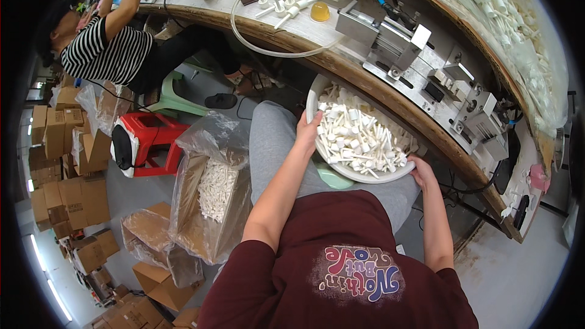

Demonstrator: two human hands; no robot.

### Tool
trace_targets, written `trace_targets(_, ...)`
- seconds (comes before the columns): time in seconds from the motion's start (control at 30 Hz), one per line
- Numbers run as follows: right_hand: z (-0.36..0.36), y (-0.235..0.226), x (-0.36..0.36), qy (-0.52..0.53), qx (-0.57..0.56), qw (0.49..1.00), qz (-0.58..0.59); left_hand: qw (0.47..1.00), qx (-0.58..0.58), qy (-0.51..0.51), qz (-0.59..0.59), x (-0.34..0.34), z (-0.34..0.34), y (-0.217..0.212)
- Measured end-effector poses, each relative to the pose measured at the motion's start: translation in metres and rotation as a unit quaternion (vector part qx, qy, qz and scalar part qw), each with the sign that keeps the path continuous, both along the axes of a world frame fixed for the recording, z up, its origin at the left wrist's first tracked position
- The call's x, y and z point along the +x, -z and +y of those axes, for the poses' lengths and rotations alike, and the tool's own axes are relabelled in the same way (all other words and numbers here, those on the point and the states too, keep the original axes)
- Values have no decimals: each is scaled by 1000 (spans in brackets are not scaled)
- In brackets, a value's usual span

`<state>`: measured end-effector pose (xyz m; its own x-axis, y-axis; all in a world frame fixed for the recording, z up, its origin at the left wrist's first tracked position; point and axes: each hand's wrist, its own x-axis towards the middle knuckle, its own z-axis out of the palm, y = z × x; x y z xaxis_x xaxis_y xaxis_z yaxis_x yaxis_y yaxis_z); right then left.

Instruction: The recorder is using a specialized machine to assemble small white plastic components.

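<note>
Head view: left hand (pixel 308 131) and right hand (pixel 423 173) clamp basin (pixel 365 178) rim, right of frame centre; basin already heaped with white pieces (pixel 353 134), not yet emptied; undersides hidden, fingertip contact unclear.

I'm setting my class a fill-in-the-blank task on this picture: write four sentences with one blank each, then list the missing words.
1. The bare left hand and bare right hand hold the round white plastic basin by its ____.
2. The small stick-like pieces inside it are coloured ____.
3. The red plastic stool stands to the ____ of the grey fabric trousers.
4. The co-worker's black-and-white fabric shirt is patterned with ____.

Missing words: rim; white; left; stripes.
</note>
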<state>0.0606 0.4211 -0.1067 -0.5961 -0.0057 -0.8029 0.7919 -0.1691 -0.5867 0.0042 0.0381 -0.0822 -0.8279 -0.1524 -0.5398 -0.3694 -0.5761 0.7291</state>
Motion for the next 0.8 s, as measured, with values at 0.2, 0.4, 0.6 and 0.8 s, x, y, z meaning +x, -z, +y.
trace_targets(0.2,-82,-42,-12,14,0,998,59,999,27,-2,40,-5,-74,-1)
trace_targets(0.4,-147,-53,-43,8,-12,995,103,996,53,-18,75,-32,-136,-26)
trace_targets(0.6,-205,-63,-64,9,-46,993,107,998,-3,-7,57,-64,-197,-34)
trace_targets(0.8,-264,-92,-55,-17,-76,994,82,998,29,15,57,-71,-264,-20)
